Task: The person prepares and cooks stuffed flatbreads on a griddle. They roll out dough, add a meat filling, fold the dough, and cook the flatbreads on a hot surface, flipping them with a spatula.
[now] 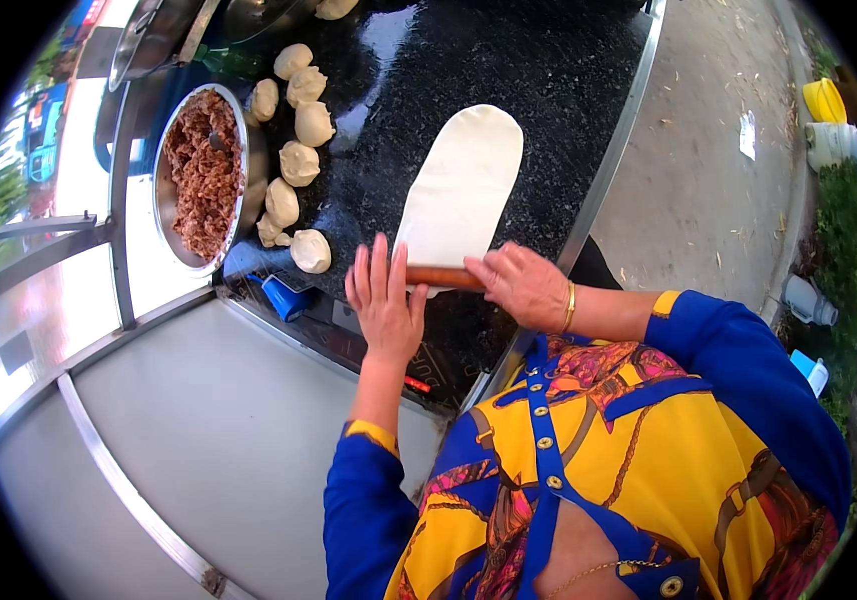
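A long oval sheet of dough (466,180) lies flat on the black speckled worktop (563,90). Across its near end sits a brown wooden rolling pin (440,277). My left hand (387,304) holds the pin's left end between thumb and palm, its fingers stretched out straight; that end is hidden under the hand. The pin's right end is inside the curled fingers of my right hand (522,285), which has a gold bangle at the wrist. Left of the sheet, several round dough balls (299,163) form an uneven row.
A steel bowl (254,187) of minced filling (203,172) stands by the dough balls, a utensil partly sunk in it. A blue cup-like object (284,298) lies near the front left edge. Metal trim (612,161) borders the worktop's right side, with pavement (706,150) beyond.
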### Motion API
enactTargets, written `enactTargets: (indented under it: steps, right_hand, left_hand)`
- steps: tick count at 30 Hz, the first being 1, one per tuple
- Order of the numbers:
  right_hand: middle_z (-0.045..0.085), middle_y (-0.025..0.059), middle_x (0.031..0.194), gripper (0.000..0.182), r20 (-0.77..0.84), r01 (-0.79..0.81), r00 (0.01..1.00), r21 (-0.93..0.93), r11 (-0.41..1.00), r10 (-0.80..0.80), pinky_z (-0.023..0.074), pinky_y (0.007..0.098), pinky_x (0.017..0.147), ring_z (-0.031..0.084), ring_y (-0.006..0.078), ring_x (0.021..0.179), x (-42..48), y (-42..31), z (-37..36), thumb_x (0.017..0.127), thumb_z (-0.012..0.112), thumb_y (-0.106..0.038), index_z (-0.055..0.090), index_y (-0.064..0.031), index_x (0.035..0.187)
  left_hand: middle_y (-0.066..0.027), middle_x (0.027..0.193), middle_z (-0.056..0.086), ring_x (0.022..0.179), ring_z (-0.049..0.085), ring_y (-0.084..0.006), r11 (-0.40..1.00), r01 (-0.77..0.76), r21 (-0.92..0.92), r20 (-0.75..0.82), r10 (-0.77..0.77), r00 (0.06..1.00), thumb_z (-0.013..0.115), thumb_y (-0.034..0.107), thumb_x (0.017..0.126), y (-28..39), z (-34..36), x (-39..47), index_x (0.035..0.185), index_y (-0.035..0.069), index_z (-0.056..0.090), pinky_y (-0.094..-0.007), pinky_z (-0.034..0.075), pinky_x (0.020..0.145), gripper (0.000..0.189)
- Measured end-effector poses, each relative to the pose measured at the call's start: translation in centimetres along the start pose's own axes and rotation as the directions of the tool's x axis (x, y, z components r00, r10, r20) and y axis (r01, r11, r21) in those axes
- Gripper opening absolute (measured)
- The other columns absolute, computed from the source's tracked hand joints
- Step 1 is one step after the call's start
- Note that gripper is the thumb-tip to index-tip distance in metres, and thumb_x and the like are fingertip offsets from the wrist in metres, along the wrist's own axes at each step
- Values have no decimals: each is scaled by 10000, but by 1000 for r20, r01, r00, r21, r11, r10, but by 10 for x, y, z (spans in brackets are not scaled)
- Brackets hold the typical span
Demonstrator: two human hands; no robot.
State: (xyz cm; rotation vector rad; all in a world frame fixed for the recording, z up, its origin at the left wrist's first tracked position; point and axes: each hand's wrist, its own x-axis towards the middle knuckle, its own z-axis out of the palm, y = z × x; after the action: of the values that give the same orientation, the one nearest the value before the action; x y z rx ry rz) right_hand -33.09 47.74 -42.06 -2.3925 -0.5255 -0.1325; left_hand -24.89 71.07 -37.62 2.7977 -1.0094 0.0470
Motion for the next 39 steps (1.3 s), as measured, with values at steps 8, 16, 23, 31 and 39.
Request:
enactTargets:
  steps: [8,16,23,31,39]
  right_hand:
    - [535,131,1064,575,-174,-273,954,-172,947,243,464,368,862,518,283,972,13,68,-49,800,710,-182,520,34,1297]
    - [527,152,1099,629,-56,-254,966,-3,967,253,458,389,902,523,325,1008,28,111,-74,776,732,-151,500,37,1330]
    - [530,147,1032,587,43,-321,943,-151,935,330,467,376,847,529,297,960,57,178,-120,842,657,-201,469,63,1331]
    - [597,80,1093,491,237,65,970,-35,997,-55,444,391,910,560,266,1047,96,219,-164,848,646,-170,525,-60,1311]
    - [409,89,1518,521,139,81,990,-347,934,-35,208,570,1142,260,294,1452,182,238,-104,958,528,-381,488,-130,1413]
  left_hand:
    - [-78,1611,262,1498,162,-345,990,-92,102,-23,95,995,423,313,989,51,68,187,1489,93,400,-595,55,1183,547]
    - [-153,1611,242,1507,142,-354,994,-14,106,85,4,996,425,274,954,50,74,174,1511,61,361,-593,-32,1172,600]
    - [-88,1602,289,1503,182,-299,990,-17,-140,-123,-1,992,457,347,969,114,105,350,1476,116,431,-606,29,1176,558]
    - [-184,1589,290,1517,97,-363,942,260,-211,-133,-292,947,322,283,1022,122,48,228,1481,15,401,-529,-68,1186,537]
    - [-193,1607,225,1496,162,-376,722,680,126,-55,-679,732,424,277,991,88,77,202,1510,18,331,-598,68,1177,587]
